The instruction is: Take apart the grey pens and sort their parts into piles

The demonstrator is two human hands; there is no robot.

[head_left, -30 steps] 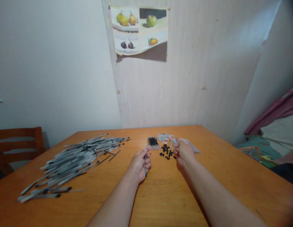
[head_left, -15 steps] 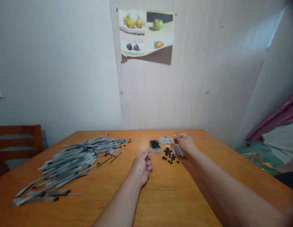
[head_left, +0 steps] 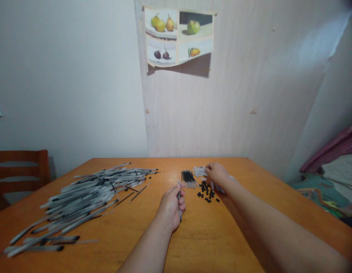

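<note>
My left hand (head_left: 173, 203) is closed around a slim pen (head_left: 180, 206) with a translucent grey barrel and a dark lower end, held nearly upright over the table. Farther right, my right hand (head_left: 218, 173) reaches to a small pile of clear pen caps (head_left: 199, 171), its thumb and finger pinched at the pile's right edge. Whatever lies between those fingertips is too small to make out. Black refills with pale ends (head_left: 188, 177) lie side by side left of the caps. Small black plugs (head_left: 205, 189) are scattered nearer me. Clear barrels (head_left: 217, 187) lie partly hidden under my right hand.
A large heap of grey pens (head_left: 87, 193) spreads over the left of the wooden table (head_left: 210, 242). A wooden chair (head_left: 21, 167) stands at the left. Fruit pictures (head_left: 178, 36) hang on the wall behind. Cloth (head_left: 332, 151) is piled beyond the table's right side.
My right hand has shifted slightly left and lowered its fingertips to the clear caps. My left hand keeps its hold on the pen. The whole view has shifted a little.
</note>
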